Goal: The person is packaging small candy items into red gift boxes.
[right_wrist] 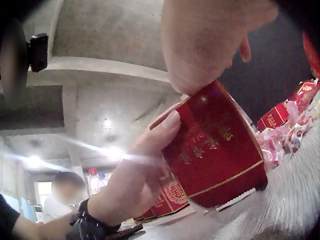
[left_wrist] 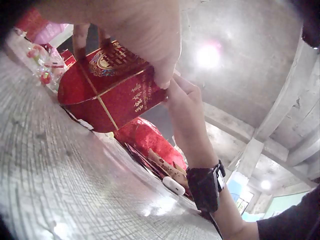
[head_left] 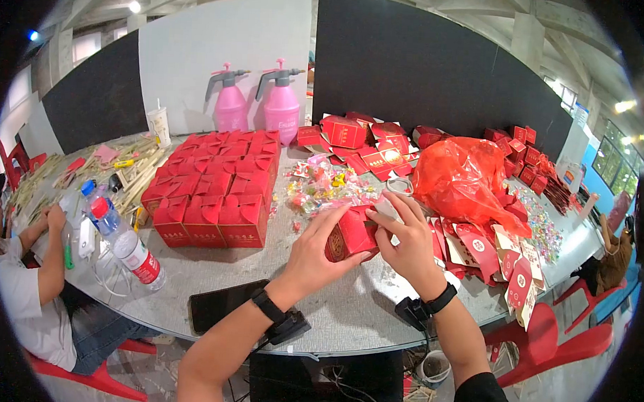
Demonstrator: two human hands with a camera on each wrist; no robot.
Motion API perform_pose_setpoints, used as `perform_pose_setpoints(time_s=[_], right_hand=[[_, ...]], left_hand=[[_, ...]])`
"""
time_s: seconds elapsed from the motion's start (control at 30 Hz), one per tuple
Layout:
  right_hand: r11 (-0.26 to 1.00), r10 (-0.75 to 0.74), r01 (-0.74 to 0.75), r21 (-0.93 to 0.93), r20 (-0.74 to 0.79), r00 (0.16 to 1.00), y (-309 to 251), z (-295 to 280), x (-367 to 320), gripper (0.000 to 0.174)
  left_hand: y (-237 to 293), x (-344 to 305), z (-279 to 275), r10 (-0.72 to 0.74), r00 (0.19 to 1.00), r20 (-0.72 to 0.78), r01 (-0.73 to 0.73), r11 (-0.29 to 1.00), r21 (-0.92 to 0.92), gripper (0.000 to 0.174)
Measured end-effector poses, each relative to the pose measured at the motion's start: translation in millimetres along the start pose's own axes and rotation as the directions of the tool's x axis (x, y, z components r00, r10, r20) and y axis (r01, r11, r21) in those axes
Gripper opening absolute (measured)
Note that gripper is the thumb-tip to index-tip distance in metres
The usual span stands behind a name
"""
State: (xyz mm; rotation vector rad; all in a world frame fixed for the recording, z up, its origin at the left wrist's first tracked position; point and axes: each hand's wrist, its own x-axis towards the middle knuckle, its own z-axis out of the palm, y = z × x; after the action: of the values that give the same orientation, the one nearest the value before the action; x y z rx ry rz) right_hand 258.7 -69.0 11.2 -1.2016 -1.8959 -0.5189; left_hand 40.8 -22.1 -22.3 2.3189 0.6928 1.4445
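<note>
A small red gift box [head_left: 353,234] with gold lettering is held just above the near table edge, between both hands. My left hand [head_left: 312,252] grips it from the left, with the thumb along its near side and the fingers over the far side. At the box's upper right end, my right hand [head_left: 414,248] has its fingers bent around a pale piece [head_left: 387,209] at the opening, and I cannot tell whether this is a flap. In the left wrist view, a gold emblem and lettering show on the box [left_wrist: 125,95]. The right wrist view shows the left thumb [right_wrist: 171,120] pressing its edge.
Finished red boxes [head_left: 212,190] stand in a block at left. Wrapped candies [head_left: 326,183] lie beyond the hands, a red plastic bag [head_left: 458,174] and flat box cards [head_left: 480,249] at right. A phone [head_left: 222,307] and water bottle [head_left: 139,258] are nearby. Another person sits at left.
</note>
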Motion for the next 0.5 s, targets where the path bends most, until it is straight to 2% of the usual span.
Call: perform_pose_setpoints(time_s=[0.1, 0.17, 0.2, 0.27, 0.3, 0.37, 0.5], right_hand=[[1.000, -0.021, 0.021, -0.007, 0.008, 1.000, -0.3, -1.4, 0.7, 0.034], [0.999, -0.034, 0.035, -0.011, 0.012, 0.999, -0.9, -1.7, 1.5, 0.035], [0.999, -0.019, 0.019, 0.035, 0.018, 1.000, -1.9, -1.3, 2.1, 0.036], [0.997, 0.000, -0.002, 0.081, 0.024, 1.000, -3.3, 0.1, 1.6, 0.036], [0.995, 0.001, -0.003, 0.101, 0.025, 1.000, -3.6, 1.0, 0.6, 0.036], [0.993, 0.002, -0.005, 0.119, 0.025, 1.000, -4.4, 0.8, -0.5, 0.037], [0.990, 0.034, -0.041, 0.137, 0.055, 0.998, -4.4, 0.5, -1.1, 0.037]], left_hand=[[1.3, -0.6, -1.3, -0.017, 1.000, 0.026, 0.017, 1.000, 0.007, 0.095], [0.4, 0.4, -0.8, 0.102, 0.995, -0.022, -0.100, 0.990, 0.095, 0.093], [2.9, 1.9, -2.8, 0.102, 0.995, -0.021, -0.100, 0.990, 0.095, 0.093], [10.2, 3.8, -10.5, 0.303, 0.952, -0.047, -0.289, 0.937, 0.194, 0.083], [8.9, 3.3, -11.1, 0.302, 0.952, -0.043, -0.289, 0.938, 0.192, 0.083], [6.5, 2.7, -11.7, 0.501, 0.859, 0.106, -0.506, 0.796, 0.332, 0.082], [11.1, 2.2, -7.3, 0.475, 0.869, 0.136, -0.491, 0.801, 0.341, 0.075]])
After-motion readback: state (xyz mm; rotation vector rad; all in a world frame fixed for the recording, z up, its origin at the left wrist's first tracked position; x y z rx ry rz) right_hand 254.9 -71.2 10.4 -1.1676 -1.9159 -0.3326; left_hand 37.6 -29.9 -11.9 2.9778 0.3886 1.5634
